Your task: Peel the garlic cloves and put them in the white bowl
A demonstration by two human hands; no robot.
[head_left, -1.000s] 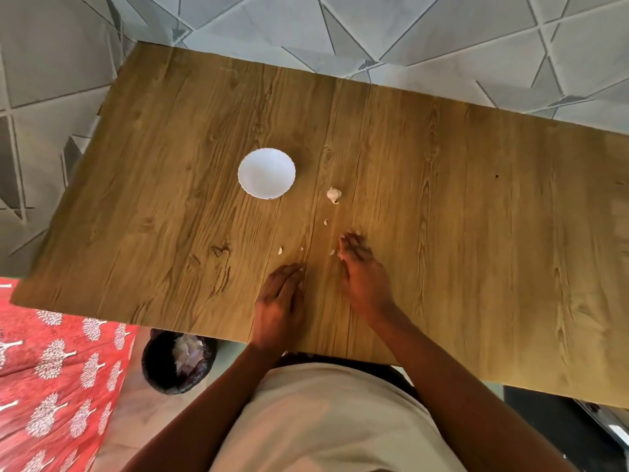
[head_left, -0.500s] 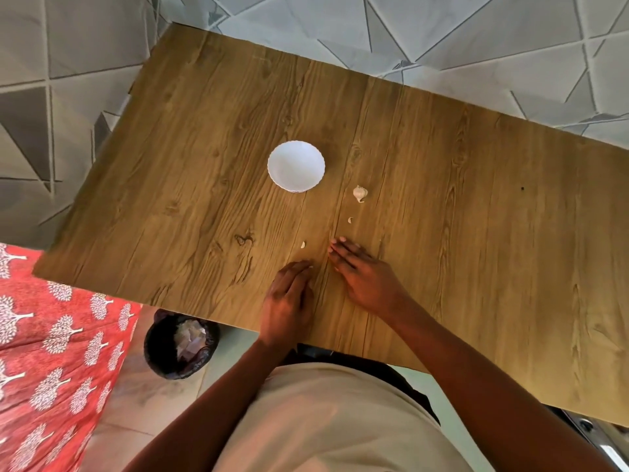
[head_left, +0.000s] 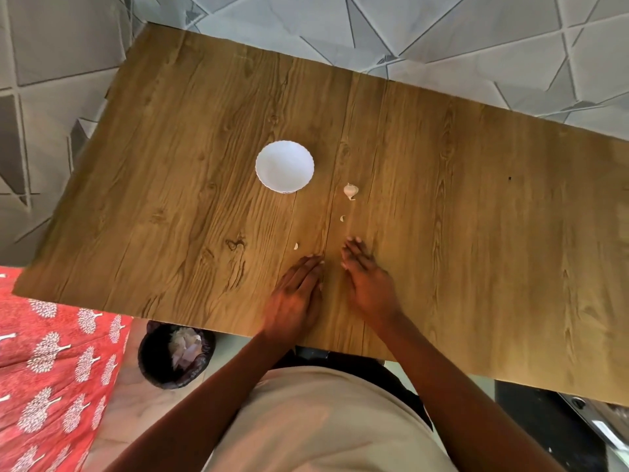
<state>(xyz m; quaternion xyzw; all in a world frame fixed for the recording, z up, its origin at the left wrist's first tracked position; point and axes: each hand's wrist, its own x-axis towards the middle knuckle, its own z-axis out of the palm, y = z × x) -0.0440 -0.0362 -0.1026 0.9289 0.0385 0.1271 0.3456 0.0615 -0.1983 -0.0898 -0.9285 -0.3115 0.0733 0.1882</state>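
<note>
Wooden tabletop [head_left: 476, 233] lies under both hands: the left hand [head_left: 296, 294] rests flat with its fingers straight and together, holding nothing, and the right hand [head_left: 369, 282] lies just beside it, fingers stretched forward and loosely spread, also holding nothing. Compared with half a second ago the right hand's fingers have turned from pointing across toward the left hand to pointing away from the body, while the left hand has stayed put. Just beyond the left fingertips sits a small garlic piece [head_left: 295, 246]; another small piece [head_left: 342, 218] lies beyond the right fingertips, and farther on a larger garlic clove [head_left: 350, 191] in its skin. Beyond the left hand stands the white bowl [head_left: 284, 166], apart from the clove; nothing can be made out inside it. Near the body, below the table edge, a dark bin [head_left: 175, 354] holds pale scraps, hard to tell apart. Red patterned cloth [head_left: 51, 369] and grey tiled floor [head_left: 476, 39] surround the table
</note>
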